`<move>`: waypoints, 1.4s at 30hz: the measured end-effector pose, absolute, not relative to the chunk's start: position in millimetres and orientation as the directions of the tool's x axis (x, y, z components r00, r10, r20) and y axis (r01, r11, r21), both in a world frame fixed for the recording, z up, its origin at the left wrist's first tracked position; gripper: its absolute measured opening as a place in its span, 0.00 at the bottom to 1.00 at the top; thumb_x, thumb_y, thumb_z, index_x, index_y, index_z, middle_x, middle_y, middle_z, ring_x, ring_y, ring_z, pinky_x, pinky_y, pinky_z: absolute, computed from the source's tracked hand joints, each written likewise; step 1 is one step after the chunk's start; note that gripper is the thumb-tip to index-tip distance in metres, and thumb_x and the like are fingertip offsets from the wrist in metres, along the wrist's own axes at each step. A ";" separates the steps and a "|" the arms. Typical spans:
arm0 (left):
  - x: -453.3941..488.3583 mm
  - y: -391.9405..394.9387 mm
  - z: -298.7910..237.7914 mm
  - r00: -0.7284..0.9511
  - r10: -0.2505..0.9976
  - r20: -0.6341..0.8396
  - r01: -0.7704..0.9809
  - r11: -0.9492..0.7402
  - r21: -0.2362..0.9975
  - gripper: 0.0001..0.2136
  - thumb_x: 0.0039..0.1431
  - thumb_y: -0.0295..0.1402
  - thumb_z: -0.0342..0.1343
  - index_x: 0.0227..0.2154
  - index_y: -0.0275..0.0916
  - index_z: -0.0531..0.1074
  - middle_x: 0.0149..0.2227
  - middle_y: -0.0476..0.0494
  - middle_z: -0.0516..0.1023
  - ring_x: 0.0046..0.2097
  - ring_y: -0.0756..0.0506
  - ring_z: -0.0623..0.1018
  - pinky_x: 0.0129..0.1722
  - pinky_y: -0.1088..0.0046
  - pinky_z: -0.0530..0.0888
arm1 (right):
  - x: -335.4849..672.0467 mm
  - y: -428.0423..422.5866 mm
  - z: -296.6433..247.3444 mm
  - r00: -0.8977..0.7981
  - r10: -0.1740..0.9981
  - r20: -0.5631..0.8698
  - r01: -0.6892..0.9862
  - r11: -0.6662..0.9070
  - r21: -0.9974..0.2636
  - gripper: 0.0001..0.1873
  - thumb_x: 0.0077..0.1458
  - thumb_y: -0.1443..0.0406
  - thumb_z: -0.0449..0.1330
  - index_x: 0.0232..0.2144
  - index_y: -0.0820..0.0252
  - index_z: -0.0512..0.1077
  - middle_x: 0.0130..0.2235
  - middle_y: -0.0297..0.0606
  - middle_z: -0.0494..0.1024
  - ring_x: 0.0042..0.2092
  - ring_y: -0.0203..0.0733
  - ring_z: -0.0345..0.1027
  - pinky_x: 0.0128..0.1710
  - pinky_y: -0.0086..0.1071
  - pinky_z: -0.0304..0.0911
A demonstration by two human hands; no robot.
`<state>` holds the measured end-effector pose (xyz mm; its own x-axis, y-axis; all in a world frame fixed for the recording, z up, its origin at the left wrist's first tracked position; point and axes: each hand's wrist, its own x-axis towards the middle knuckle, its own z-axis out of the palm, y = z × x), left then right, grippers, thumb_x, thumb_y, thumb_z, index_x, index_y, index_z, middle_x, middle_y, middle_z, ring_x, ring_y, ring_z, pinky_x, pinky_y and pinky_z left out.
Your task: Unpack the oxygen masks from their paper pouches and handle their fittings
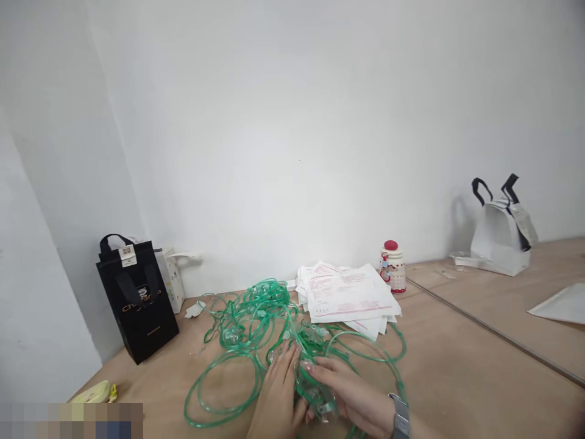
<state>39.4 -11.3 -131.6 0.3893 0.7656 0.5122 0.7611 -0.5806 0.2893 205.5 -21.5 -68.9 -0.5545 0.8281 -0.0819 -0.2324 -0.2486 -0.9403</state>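
Observation:
A clear green plastic oxygen mask [314,393] is between my two hands, low in the middle of the view. My right hand [345,390] is closed round its right side, thumb on top. My left hand [280,387] grips it from the left, its fingers long and close together; the thumb is partly hidden. Just beyond my fingers lies a tangled heap of green tubing [256,320] with more clear masks in it. One loop of tubing [196,390] spreads left of my hands. Another tube [388,360] curves out to the right.
Printed white paper packets [347,296] lie stacked behind the tubing, beside a red-lidded bottle [393,271]. A black bag [139,302] and a white box [172,280] stand at left. Far right are a white bag [498,238] and a white sheet [562,305]. A yellow item [94,392] lies front left.

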 end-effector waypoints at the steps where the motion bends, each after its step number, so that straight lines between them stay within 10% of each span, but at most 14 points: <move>1: 36.1 -9.1 -133.8 0.413 0.747 0.521 0.753 -0.602 0.267 0.34 0.50 0.22 0.48 0.61 0.39 0.49 0.62 0.36 0.56 0.63 0.39 0.55 0.59 0.53 0.59 | 205.6 -21.8 -69.3 -0.571 0.817 -0.084 -0.222 -0.252 -0.942 0.19 0.48 0.52 0.60 0.36 0.59 0.67 0.29 0.35 0.75 0.26 0.38 0.71 0.27 0.30 0.66; 6: 15.0 -8.1 -131.9 0.448 0.683 0.577 0.685 -0.677 0.270 0.37 0.54 0.33 0.53 0.62 0.44 0.39 0.63 0.35 0.55 0.63 0.38 0.56 0.57 0.55 0.63 | 226.0 -4.6 -80.7 -0.448 0.877 0.176 0.083 0.236 -0.968 0.22 0.45 0.60 0.62 0.44 0.59 0.69 0.47 0.43 0.73 0.49 0.48 0.66 0.50 0.40 0.61; 10: 14.6 -13.9 -129.6 0.192 0.577 0.794 0.798 -0.562 0.216 0.31 0.56 0.27 0.48 0.61 0.46 0.44 0.58 0.35 0.62 0.60 0.40 0.62 0.54 0.55 0.66 | 244.1 0.7 -90.4 -0.384 0.806 0.450 0.582 0.590 -0.560 0.32 0.45 0.73 0.54 0.54 0.50 0.63 0.53 0.40 0.67 0.55 0.49 0.59 0.55 0.46 0.54; 15: 35.6 -15.4 -139.2 0.281 0.379 0.881 0.852 -0.522 -0.047 0.33 0.53 0.20 0.44 0.61 0.51 0.48 0.51 0.44 0.73 0.57 0.43 0.67 0.61 0.53 0.52 | 241.5 -10.1 -97.4 -0.532 0.646 0.547 0.645 0.728 -0.232 0.41 0.39 0.77 0.50 0.57 0.49 0.59 0.49 0.39 0.70 0.50 0.46 0.63 0.51 0.43 0.58; 19: 35.9 -3.4 -161.5 0.372 0.516 0.771 0.812 -0.584 -0.001 0.38 0.49 0.23 0.44 0.63 0.46 0.39 0.54 0.44 0.71 0.56 0.42 0.69 0.62 0.49 0.42 | 238.1 -10.0 -107.5 -0.473 0.666 0.576 0.634 0.712 -0.302 0.36 0.42 0.75 0.51 0.56 0.51 0.60 0.50 0.40 0.69 0.51 0.47 0.62 0.52 0.43 0.58; 26: 24.4 10.4 -182.9 0.432 0.701 0.567 0.795 -0.593 0.128 0.42 0.54 0.30 0.49 0.62 0.47 0.23 0.59 0.39 0.63 0.57 0.36 0.67 0.55 0.46 0.62 | 241.1 -2.3 -113.1 -0.356 0.761 0.542 0.602 0.630 -0.490 0.36 0.39 0.77 0.49 0.53 0.54 0.64 0.50 0.42 0.67 0.54 0.46 0.60 0.54 0.42 0.59; 35: 20.7 -5.1 -147.2 0.510 0.568 0.646 0.711 -0.701 0.054 0.18 0.57 0.40 0.52 0.51 0.47 0.63 0.32 0.49 0.79 0.35 0.46 0.78 0.52 0.57 0.68 | 236.4 -19.1 -109.7 -0.522 0.553 0.650 0.470 0.822 -0.322 0.35 0.48 0.78 0.49 0.57 0.50 0.60 0.50 0.41 0.69 0.52 0.42 0.62 0.52 0.36 0.60; 42: 29.4 -8.4 -146.4 0.375 0.485 0.790 0.692 -0.713 0.109 0.08 0.61 0.38 0.46 0.31 0.41 0.67 0.26 0.50 0.74 0.30 0.49 0.74 0.32 0.75 0.73 | 237.8 -15.8 -104.1 -0.489 0.702 0.518 0.219 0.673 -0.706 0.26 0.47 0.67 0.61 0.51 0.52 0.68 0.54 0.43 0.67 0.56 0.47 0.59 0.56 0.40 0.56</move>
<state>29.4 -8.4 -146.4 0.3754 0.4851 0.7898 0.6924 -0.7132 0.1089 237.8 -15.8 -104.1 -0.4885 0.7021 0.5181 0.2187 0.6734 -0.7062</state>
